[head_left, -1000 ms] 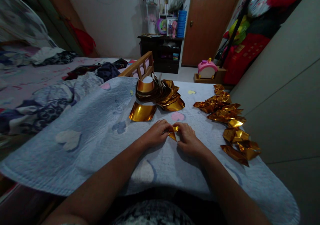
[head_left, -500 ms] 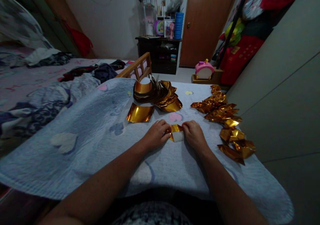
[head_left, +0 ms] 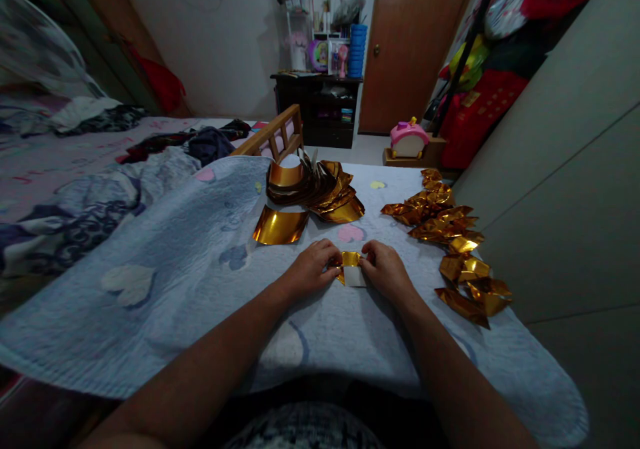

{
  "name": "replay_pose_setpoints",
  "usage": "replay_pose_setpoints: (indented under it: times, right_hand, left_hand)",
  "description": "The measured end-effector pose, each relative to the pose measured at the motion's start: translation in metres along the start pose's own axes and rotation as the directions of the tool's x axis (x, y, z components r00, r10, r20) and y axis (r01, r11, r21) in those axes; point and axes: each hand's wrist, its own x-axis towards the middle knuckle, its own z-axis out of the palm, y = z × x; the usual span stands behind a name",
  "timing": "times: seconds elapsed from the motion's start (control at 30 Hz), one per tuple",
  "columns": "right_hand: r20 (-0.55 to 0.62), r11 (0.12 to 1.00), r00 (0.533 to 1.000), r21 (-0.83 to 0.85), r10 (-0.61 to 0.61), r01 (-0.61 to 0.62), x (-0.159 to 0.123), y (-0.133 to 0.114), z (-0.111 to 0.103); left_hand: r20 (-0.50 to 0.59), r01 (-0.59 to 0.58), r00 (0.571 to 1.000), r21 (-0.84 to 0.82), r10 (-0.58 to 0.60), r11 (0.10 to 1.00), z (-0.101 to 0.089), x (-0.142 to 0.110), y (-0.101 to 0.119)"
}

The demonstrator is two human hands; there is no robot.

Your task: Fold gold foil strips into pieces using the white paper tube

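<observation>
A small sheet of gold foil paper point(head_left: 355, 276), white on its back and partly folded over, lies between my hands on the quilted cover. My left hand point(head_left: 316, 267) pinches its left side, fingers closed. At the right side, my right hand point(head_left: 385, 269) grips the paper with thumb and fingers bent together. Ahead of my hands a single curved gold sheet point(head_left: 281, 226) rests in front of a fanned stack of gold paper point(head_left: 315, 186). Several folded gold foil pieces point(head_left: 450, 229) form a heap on the right.
The pale blue quilt point(head_left: 200, 322) with heart patterns covers the work surface. A wooden rail point(head_left: 273, 132) stands behind the paper stack. Rumpled clothes point(head_left: 210, 144) lie on the bed at left. A pale cabinet side point(head_left: 565, 189) borders the right.
My right hand has shifted slightly left, closer to my left hand. The gold flap at the paper's top now looks shorter and squarer. The stacks have not moved.
</observation>
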Motion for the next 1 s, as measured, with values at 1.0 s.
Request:
replay_pose_setpoints:
  times: [1.0]
  right_hand:
    - [-0.01, 0.645, 1.0, 0.764, 0.006, 0.004, -0.0022, -0.0074, 0.0047]
  left_hand:
    - [-0.048, 0.211, 0.934, -0.727, -0.355, 0.653, -0.0039, 0.0034, -0.0019]
